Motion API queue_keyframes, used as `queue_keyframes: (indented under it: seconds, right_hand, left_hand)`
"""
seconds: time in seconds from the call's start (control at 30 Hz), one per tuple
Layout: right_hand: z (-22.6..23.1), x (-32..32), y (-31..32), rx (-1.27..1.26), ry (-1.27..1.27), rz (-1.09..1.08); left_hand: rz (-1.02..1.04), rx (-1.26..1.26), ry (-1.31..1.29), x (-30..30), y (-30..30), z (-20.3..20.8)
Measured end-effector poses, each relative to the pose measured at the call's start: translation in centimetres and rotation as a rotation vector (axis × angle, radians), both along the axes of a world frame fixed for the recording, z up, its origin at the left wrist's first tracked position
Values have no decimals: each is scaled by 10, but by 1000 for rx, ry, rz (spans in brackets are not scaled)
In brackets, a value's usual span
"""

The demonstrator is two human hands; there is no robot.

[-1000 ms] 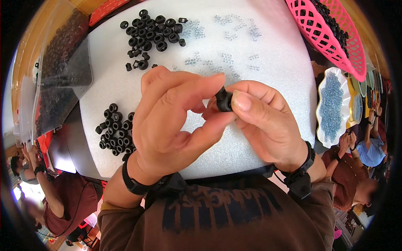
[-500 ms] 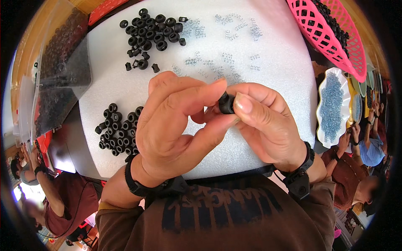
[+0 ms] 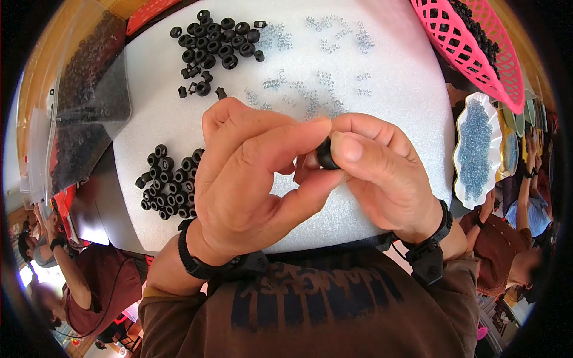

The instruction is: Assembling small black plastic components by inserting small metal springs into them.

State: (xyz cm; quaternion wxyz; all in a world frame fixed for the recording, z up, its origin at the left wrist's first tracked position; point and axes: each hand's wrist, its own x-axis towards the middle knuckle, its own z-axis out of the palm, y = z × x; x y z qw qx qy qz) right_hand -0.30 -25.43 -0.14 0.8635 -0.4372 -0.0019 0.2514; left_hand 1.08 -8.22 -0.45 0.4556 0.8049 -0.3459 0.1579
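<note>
Both my hands meet above a white foam-like mat (image 3: 406,95), pinching one small black plastic cord lock (image 3: 325,156). My left hand (image 3: 245,173) has its index finger at the top of the piece and its thumb below. My right hand (image 3: 382,173) grips the other side between thumb and curled fingers. Fingertips cover much of the cord lock. Beside my left hand lies a pile of round, hollow black cord lock bodies (image 3: 167,185). Farther off is another pile of black cord lock parts (image 3: 215,45), some of them narrow plungers. Small metal springs (image 3: 322,98) lie scattered beyond my hands.
At the right stands a white scalloped dish (image 3: 496,143) full of springs, with a pink lattice basket (image 3: 474,71) of black parts behind it. A clear plastic bag (image 3: 89,101) of dark parts is at the left. Other people sit at both sides.
My left index fingertip has come over the top of the cord lock, hiding the narrow end that showed before. Both hands remain in nearly the same place.
</note>
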Motion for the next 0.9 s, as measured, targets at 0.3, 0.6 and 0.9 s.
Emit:
queue_keyframes:
  seconds: [0.3, 0.6, 0.9]
  right_hand:
    - [-2, 0, 0, -29, -73, -2]
    - [-3, -2, 2, 5, 14, -76]
    - [-1, 3, -2, 17, -19, -9]
  left_hand:
    - [0, -19, -30, -3, -2, -3]
    - [53, 3, -28, -4, 2, -1]
    - [57, 38, -65, -3, 1, 0]
